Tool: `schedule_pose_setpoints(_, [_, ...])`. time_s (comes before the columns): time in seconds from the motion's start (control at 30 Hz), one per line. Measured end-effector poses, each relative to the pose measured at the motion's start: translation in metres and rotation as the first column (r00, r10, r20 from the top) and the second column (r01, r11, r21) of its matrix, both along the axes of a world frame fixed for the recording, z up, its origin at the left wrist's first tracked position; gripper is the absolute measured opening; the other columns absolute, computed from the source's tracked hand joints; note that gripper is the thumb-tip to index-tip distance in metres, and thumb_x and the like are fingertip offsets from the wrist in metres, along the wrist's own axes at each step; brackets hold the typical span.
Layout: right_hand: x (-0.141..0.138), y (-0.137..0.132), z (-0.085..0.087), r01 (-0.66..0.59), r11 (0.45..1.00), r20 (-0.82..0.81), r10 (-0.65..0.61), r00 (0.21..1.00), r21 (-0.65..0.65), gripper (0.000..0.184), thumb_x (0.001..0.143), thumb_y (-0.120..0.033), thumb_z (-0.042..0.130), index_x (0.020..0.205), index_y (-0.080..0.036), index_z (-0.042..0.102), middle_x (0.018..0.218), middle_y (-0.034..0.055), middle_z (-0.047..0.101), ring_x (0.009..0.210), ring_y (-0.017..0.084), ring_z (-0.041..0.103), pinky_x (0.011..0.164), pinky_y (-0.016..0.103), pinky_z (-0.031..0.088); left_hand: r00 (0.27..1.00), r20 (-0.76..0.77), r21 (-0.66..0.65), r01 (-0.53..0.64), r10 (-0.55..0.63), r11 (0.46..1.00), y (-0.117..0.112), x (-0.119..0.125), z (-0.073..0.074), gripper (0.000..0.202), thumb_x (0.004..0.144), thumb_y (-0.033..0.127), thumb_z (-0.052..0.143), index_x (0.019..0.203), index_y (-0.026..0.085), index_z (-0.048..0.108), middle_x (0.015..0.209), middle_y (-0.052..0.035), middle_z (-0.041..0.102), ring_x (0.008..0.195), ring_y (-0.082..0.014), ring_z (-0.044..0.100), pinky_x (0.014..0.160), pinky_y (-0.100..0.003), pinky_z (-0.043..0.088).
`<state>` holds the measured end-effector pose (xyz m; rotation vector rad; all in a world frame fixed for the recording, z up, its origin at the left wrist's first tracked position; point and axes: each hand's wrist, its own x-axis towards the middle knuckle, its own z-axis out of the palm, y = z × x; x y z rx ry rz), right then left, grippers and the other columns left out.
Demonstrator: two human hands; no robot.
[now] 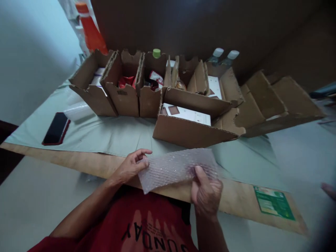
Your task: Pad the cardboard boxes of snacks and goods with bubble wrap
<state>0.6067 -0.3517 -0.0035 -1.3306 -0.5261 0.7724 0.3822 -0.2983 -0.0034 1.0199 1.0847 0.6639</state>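
Observation:
I hold a sheet of clear bubble wrap (174, 167) flat over the near edge of the table. My left hand (130, 165) pinches its left end between thumb and fingers. My right hand (206, 190) grips its right lower edge, thumb on top. The sheet lies just in front of an open cardboard box (191, 131) that contains a white flat packet with brown squares (187, 113).
A row of open cardboard boxes (123, 94) with packets stands at the back, with bottles (156, 53) behind. A black phone (56, 128) and a bubble wrap roll (78, 110) lie left. A green label (273, 202) is on the cardboard table edge. Someone's fingertips (329, 190) show at right.

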Motion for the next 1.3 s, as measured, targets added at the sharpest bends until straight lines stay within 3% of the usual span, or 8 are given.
schedule_pose_setpoints(0.27, [0.019,0.014,-0.025,-0.111,0.98,0.239,0.15,0.959,-0.167,0.033,0.074,-0.044,0.08,0.091,-0.017,0.073,0.085,0.0032,0.074,0.075,0.016,0.064,0.075,0.03,0.053,0.989,-0.135,0.105,-0.047,0.061,0.993,0.005,-0.025,0.006,0.049,0.074,0.037,0.072,0.118,0.017,0.064,0.079,0.0018,0.057,0.07,-0.013,0.054,0.064,-0.025,0.043])
schedule_pose_setpoints(0.4, [0.027,0.024,-0.016,-0.227,0.921,0.523,0.369,0.768,-0.318,0.029,0.082,-0.046,0.07,0.089,-0.018,0.073,0.075,0.0017,0.07,0.069,0.016,0.059,0.067,0.027,0.048,0.96,-0.266,0.165,0.138,-0.091,0.977,-0.02,-0.023,-0.003,0.047,0.077,0.034,0.065,0.122,0.02,0.063,0.075,0.0028,0.058,0.069,-0.0149,0.054,0.061,-0.025,0.042])
schedule_pose_setpoints(0.6, [0.037,0.009,-0.008,-0.223,0.859,0.663,0.5,0.557,-0.46,0.029,0.087,-0.047,0.059,0.079,-0.02,0.067,0.063,-0.0014,0.062,0.057,0.014,0.055,0.057,0.024,0.042,0.904,-0.423,0.347,0.102,0.059,0.932,-0.006,-0.025,-0.007,0.048,0.086,0.03,0.057,0.133,0.02,0.059,0.081,0.0008,0.064,0.069,-0.016,0.06,0.062,-0.026,0.047])
schedule_pose_setpoints(0.73, [0.058,-0.017,-0.023,-0.077,0.856,0.756,0.49,0.433,-0.511,0.033,0.086,-0.052,0.06,0.082,-0.021,0.068,0.061,-0.0007,0.061,0.054,0.016,0.054,0.056,0.028,0.042,0.744,-0.64,0.56,0.281,0.192,0.779,0.026,-0.009,-0.014,0.051,0.084,0.021,0.061,0.135,0.022,0.058,0.101,-0.0062,0.07,0.09,-0.0238,0.065,0.082,-0.037,0.053])
schedule_pose_setpoints(0.87, [0.071,-0.035,-0.03,0.077,0.955,0.918,0.249,0.309,-0.285,0.038,0.093,-0.044,0.057,0.115,-0.015,0.069,0.102,0.0132,0.075,0.082,0.024,0.068,0.08,0.04,0.051,0.65,-0.655,0.732,0.418,0.387,0.538,0.022,-0.002,-0.015,0.043,0.089,0.019,0.062,0.132,0.02,0.059,0.124,-0.0153,0.066,0.115,-0.0325,0.059,0.097,-0.048,0.051])
schedule_pose_setpoints(1.0, [0.034,-0.019,-0.025,-0.209,0.959,0.96,0.226,0.162,-0.191,0.027,0.098,-0.024,0.054,0.12,-0.02,0.069,0.121,0.0125,0.073,0.11,0.026,0.066,0.096,0.043,0.049,0.704,-0.597,0.794,0.449,0.384,0.41,0.001,0.0,-0.011,0.032,0.096,0.014,0.053,0.126,0.02,0.062,0.117,-0.0123,0.067,0.108,-0.0268,0.061,0.093,-0.042,0.052])
schedule_pose_setpoints(1.17, [-0.015,0.011,-0.037,-0.521,0.763,0.913,0.399,-0.089,-0.384,0.028,0.098,-0.019,0.055,0.122,-0.021,0.069,0.137,0.0107,0.067,0.127,0.028,0.058,0.102,0.043,0.045,0.582,-0.777,0.614,0.616,0.24,0.493,0.002,0.009,-0.028,0.024,0.094,0.013,0.055,0.112,0.017,0.069,0.1,-0.0107,0.068,0.092,-0.0262,0.06,0.081,-0.04,0.052])
schedule_pose_setpoints(1.3, [0.03,-0.003,-0.055,-0.364,0.866,0.937,0.341,-0.07,-0.343,0.027,0.101,-0.024,0.05,0.121,-0.019,0.069,0.132,0.0121,0.07,0.126,0.03,0.059,0.101,0.046,0.044,0.593,-0.787,0.576,0.605,0.172,0.55,0.008,0.005,-0.039,0.021,0.093,0.016,0.058,0.11,0.02,0.07,0.105,-0.0094,0.068,0.096,-0.0257,0.059,0.084,-0.04,0.051])
